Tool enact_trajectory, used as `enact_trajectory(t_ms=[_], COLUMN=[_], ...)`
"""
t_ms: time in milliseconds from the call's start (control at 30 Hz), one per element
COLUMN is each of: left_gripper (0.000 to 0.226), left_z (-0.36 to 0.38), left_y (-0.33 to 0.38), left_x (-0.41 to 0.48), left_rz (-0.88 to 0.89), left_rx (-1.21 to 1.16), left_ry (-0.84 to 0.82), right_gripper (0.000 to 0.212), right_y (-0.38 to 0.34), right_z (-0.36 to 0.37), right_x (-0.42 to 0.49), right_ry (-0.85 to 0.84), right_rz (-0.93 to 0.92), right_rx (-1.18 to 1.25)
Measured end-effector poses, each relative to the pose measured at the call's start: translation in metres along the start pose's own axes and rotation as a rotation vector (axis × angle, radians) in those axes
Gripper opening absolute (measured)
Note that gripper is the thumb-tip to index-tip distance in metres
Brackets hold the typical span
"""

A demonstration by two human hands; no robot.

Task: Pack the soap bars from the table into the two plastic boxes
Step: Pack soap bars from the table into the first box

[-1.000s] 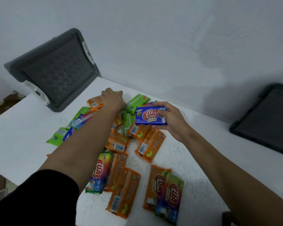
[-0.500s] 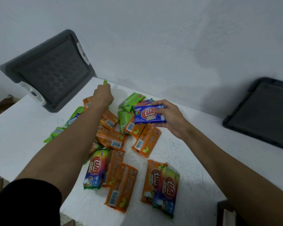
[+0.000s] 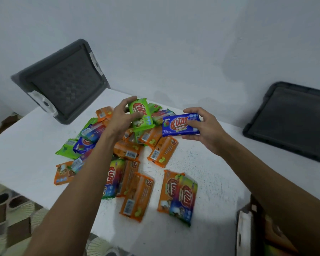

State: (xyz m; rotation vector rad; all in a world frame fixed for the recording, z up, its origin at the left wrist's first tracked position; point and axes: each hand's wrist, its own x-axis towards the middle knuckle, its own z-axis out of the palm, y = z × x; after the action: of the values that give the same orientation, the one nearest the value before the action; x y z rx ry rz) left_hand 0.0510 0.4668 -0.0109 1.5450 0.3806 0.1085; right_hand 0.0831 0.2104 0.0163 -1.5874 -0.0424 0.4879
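- Left hand (image 3: 121, 120): fingers curled round a green plastic-wrapped soap bar (image 3: 139, 115), lifted clear above the pile. Firm grip, thumb on the near face.
- Right hand (image 3: 204, 127): pinching a blue plastic-wrapped soap bar (image 3: 180, 124) by its right end and lower edge, label facing the camera, held above the table and just right of the pile.
- White speckled table (image 3: 201, 163): a loose heap of wrapped soap bars (image 3: 135, 154) is on it, mostly orange, some green, blue and multicolour. Several overlap; two pairs lie apart at the near edge.
- Dark grey rectangular plastic lid with white clips (image 3: 63, 84) leans against the wall at back left, partly over the table's corner. A second dark grey plastic lid or tray (image 3: 292, 119) sits at the right against the wall; can't tell which it is.
- The two plastic boxes: not clearly in view. A white-edged container (image 3: 246, 235) shows at the bottom right below table level, contents unclear, may be one of them.
- Progress, my read: early. No bar is visibly packed, two are in hand, roughly twenty are on the table.
- Left to do: carry these two to the boxes, then clear the rest of the heap.
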Motion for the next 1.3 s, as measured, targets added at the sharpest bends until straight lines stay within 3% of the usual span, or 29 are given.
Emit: enact_trajectory(t_ms=[367,567,733,1300], left_gripper=[0.046,0.028,0.028,0.023], left_z=[0.085,0.141,0.19,0.27], left_y=[0.023,0.022,0.02,-0.011], left_x=[-0.074,-0.108,-0.145,-0.23], left_rz=[-0.01,-0.064,-0.055,0.12], left_rx=[-0.25,-0.258,-0.191,-0.156], left_ry=[0.029,-0.167,-0.267,-0.084], right_gripper=[0.022,0.021,0.022,0.034], right_y=[0.0,0.004,0.006,0.051], right_z=[-0.076,-0.129,-0.169,-0.259], right_x=[-0.079,-0.137,-0.192,-0.313], right_ry=[0.093,0.132,0.179,0.247], right_rz=[-0.06,-0.094,-0.147,-0.046], right_rx=[0.041,-0.041,-0.071,-0.166])
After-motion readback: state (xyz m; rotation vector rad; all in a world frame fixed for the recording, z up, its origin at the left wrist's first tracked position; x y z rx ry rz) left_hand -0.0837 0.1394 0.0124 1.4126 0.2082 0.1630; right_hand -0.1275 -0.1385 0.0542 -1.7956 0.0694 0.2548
